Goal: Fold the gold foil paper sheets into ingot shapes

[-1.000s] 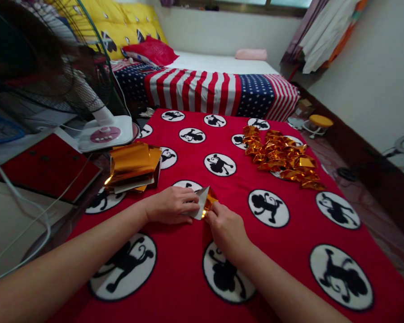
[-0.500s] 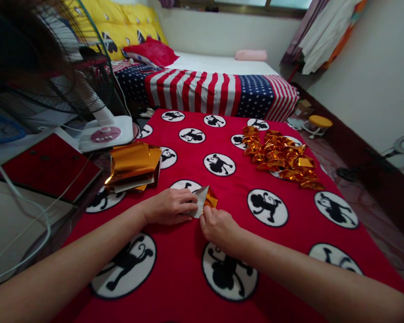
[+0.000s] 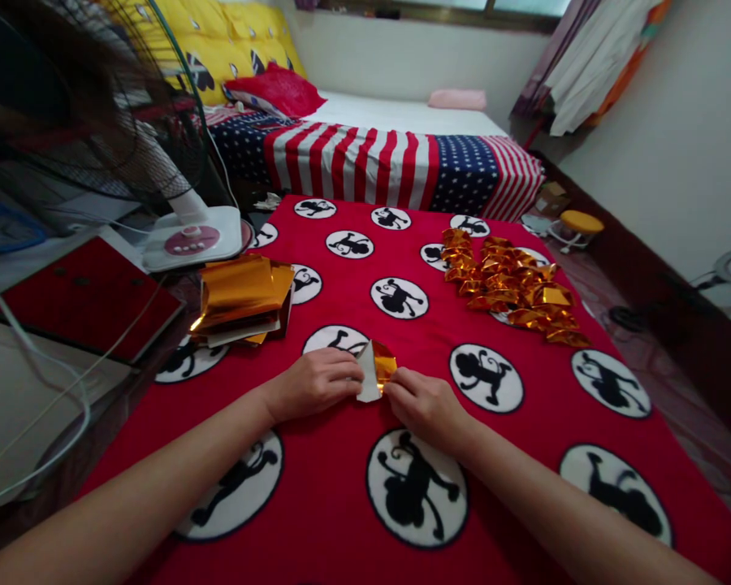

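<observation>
A small partly folded sheet of gold foil paper (image 3: 374, 370), gold on one face and white on the other, lies on the red monkey-print blanket (image 3: 341, 479). My left hand (image 3: 313, 383) presses its white left side with closed fingers. My right hand (image 3: 423, 406) pinches its gold right edge. A stack of flat gold sheets (image 3: 240, 296) lies to the left. A heap of folded gold pieces (image 3: 512, 284) sits at the far right of the blanket.
A desk fan (image 3: 186, 236) stands at the left, beside a red book (image 3: 79, 296) and white cables. Beyond the blanket is a bed with a stars-and-stripes cover (image 3: 395, 166). A small yellow stool (image 3: 578, 223) is on the floor at right.
The foil piece has been folded narrower and shifted slightly nearer to me. My right hand moved from its lower edge to its right edge. The camera tilted a little.
</observation>
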Motion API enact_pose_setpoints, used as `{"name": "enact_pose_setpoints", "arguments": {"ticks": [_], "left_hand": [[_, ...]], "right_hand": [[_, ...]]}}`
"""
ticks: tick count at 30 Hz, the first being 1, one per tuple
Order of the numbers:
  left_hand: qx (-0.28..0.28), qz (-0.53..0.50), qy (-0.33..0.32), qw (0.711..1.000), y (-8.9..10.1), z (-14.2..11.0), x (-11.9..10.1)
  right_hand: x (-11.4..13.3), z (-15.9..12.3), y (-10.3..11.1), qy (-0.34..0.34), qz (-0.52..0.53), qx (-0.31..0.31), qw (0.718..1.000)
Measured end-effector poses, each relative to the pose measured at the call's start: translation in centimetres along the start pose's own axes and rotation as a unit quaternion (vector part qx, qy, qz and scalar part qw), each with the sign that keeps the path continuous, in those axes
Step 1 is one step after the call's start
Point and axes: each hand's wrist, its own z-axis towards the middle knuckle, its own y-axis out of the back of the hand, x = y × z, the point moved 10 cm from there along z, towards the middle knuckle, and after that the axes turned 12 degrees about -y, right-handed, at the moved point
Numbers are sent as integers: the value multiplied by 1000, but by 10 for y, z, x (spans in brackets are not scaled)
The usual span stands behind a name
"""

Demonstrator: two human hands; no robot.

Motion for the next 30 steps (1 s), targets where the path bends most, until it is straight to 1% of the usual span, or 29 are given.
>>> {"name": "enact_pose_setpoints", "arguments": {"ticks": [3, 6, 9, 13, 16, 19, 22, 26, 30], "left_hand": [[11, -2, -11, 1000, -6, 5, -10], [16, 4, -16, 1000, -8, 8, -18], [19, 8, -10, 1000, -10, 8, -20], [26, 8, -2, 1000, -13, 5, -19], [22, 15, -4, 1000, -12, 4, -20], [16, 24, -7, 1000, -11, 4, -21], [15, 28, 0, 999, -10, 3, -20], [21, 26, 8, 999, -12, 3, -19], [15, 10, 9, 1000, -13, 3, -18]], "right_hand": [[-1, -6, 1, -20, 28, 10, 999], [4, -14, 3, -15, 40, 0, 999], [6, -18, 4, -20, 40, -11, 999], [5, -17, 2, -57, 36, 7, 998], [5, -18, 0, -93, 24, 23, 995], [7, -18, 2, -123, 28, 18, 992], [10, -18, 7, -128, 64, -11, 990], [9, -19, 12, -128, 140, -49, 981], [4, -20, 12, -133, 204, -56, 968]]}}
